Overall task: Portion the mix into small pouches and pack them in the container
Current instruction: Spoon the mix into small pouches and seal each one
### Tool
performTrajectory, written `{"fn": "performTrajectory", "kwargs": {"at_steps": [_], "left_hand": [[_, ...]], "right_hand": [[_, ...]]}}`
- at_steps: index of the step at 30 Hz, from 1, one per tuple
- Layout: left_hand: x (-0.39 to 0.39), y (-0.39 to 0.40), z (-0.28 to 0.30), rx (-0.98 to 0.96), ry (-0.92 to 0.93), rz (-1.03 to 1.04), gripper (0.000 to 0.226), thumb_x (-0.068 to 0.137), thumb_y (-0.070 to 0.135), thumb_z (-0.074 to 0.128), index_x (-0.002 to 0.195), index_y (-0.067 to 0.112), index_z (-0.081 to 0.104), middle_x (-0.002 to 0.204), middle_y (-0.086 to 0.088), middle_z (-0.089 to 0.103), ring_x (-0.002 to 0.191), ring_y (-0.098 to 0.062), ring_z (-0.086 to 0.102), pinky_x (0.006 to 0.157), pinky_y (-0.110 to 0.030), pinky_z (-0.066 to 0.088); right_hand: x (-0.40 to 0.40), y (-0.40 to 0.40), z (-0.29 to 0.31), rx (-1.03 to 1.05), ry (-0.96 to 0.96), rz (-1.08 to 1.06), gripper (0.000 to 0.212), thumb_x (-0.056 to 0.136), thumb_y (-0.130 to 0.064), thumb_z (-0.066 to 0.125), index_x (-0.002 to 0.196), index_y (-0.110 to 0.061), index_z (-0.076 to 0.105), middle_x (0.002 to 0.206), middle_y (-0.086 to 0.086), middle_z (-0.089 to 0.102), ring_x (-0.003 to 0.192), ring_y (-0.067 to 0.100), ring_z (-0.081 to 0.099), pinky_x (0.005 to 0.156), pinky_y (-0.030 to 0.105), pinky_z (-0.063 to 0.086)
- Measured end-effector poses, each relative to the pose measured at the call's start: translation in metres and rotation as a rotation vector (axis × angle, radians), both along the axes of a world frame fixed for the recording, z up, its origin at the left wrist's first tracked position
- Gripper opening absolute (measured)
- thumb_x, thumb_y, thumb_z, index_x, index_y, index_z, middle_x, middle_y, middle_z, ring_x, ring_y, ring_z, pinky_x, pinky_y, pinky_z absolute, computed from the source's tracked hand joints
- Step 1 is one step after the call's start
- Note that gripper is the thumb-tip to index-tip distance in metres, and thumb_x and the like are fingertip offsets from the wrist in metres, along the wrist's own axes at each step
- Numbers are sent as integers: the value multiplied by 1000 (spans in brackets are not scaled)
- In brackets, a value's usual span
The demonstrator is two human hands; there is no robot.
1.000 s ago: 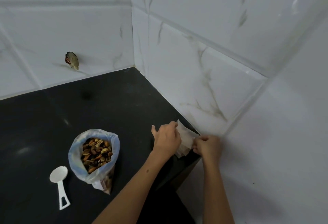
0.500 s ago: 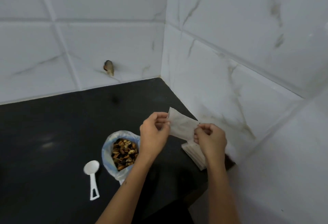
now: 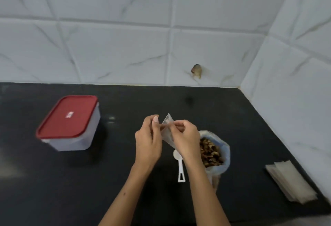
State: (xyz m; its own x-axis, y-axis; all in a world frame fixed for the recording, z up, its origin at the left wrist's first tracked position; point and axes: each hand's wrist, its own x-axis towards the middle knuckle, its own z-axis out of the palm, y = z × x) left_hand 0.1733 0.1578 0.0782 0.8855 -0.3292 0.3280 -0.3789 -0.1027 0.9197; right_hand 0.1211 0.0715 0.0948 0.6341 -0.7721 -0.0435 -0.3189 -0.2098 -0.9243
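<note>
A small clear pouch (image 3: pixel 167 130) is held above the middle of the counter (image 3: pixel 125 181), pinched at its top between the left hand (image 3: pixel 148 141) and the right hand (image 3: pixel 186 140) — both clamped on it. Under the right hand lie a white scoop (image 3: pixel 180 168) and an open bag of mix (image 3: pixel 214 151). The red-lidded container (image 3: pixel 69 123) stands closed toward the left edge — spare pouches (image 3: pixel 291 181) are stacked by the right edge.

Lower part of small pouch (image 3: pixel 168 136) hidden behind right hand (image 3: pixel 186 141); scoop (image 3: pixel 179 164) bowl partly covered by same wrist. Mix bag (image 3: pixel 217 151) blurred at centre right, contents indistinct. Both forearms cut off at bottom edge.
</note>
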Motion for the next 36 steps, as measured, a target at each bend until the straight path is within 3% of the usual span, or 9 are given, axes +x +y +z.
{"fn": "performTrajectory", "kwargs": {"at_steps": [3, 7, 15, 19, 22, 27, 30, 33, 36], "left_hand": [[10, 18, 0, -11, -96, -19, 28, 98, 38, 33, 110, 20, 51, 70, -2, 67, 65, -12, 64, 51, -25, 49], [25, 36, -8, 0, -147, -124, 31, 100, 38, 35, 115, 11, 42, 65, 7, 65, 54, -1, 62, 48, -10, 41], [52, 58, -31, -112, -167, -270, 39, 84, 33, 64, 111, 6, 56, 110, 3, 65, 96, -8, 67, 76, -28, 58], [68, 63, -45, 189, -297, -397, 83, 66, 41, 70, 137, 13, 39, 147, -1, 39, 136, -14, 37, 110, -28, 32], [69, 54, -53, 492, -429, -405, 111, 62, 56, 70, 151, 15, 17, 158, 3, 20, 147, -15, 13, 119, -36, 6], [60, 33, -53, 393, -376, -278, 85, 67, 48, 66, 139, 13, 41, 133, 3, 53, 123, -13, 48, 114, -34, 19], [55, 26, -54, 314, -406, -225, 71, 63, 35, 72, 128, 15, 51, 116, 5, 57, 108, -11, 53, 100, -31, 35], [50, 17, -51, 277, -462, -188, 62, 63, 28, 72, 121, 18, 55, 108, 5, 56, 100, -9, 54, 93, -23, 33], [44, 10, -48, 262, -497, -178, 55, 66, 27, 67, 119, 23, 51, 104, 6, 56, 96, -6, 53, 92, -19, 32]], "right_hand": [[21, 19, -9, 161, -12, 6, 17, 86, -35, 67, 93, -20, 69, 84, -4, 72, 79, 10, 70, 77, 33, 59], [34, 31, -8, 372, -37, 22, 13, 87, -26, 68, 94, -16, 73, 85, 1, 75, 79, 13, 72, 77, 35, 60], [29, 34, -9, 684, -146, -19, 15, 88, -8, 64, 102, -7, 71, 99, 13, 73, 92, 23, 72, 72, 31, 58], [25, 37, -13, 597, -127, -57, 12, 85, -4, 66, 95, -7, 72, 97, 12, 73, 92, 23, 71, 72, 31, 57], [23, 39, -13, 530, -101, -38, 15, 83, 0, 67, 95, -8, 70, 91, 11, 73, 87, 21, 71, 73, 31, 58], [17, 31, -10, 129, 8, 60, 21, 81, 5, 62, 81, -16, 65, 71, -3, 66, 68, 9, 62, 63, 22, 50], [11, 25, -3, -239, 191, 184, 22, 88, -1, 53, 77, -12, 68, 74, -1, 66, 71, 11, 62, 59, 18, 47], [8, 17, -2, -386, 307, 246, 31, 86, 4, 45, 58, -6, 49, 66, 6, 50, 62, 15, 48, 49, 19, 36], [7, 6, 0, -252, 306, 356, 37, 89, 0, 47, 63, -24, 55, 119, 3, 51, 110, 15, 49, 83, 24, 45]]}}
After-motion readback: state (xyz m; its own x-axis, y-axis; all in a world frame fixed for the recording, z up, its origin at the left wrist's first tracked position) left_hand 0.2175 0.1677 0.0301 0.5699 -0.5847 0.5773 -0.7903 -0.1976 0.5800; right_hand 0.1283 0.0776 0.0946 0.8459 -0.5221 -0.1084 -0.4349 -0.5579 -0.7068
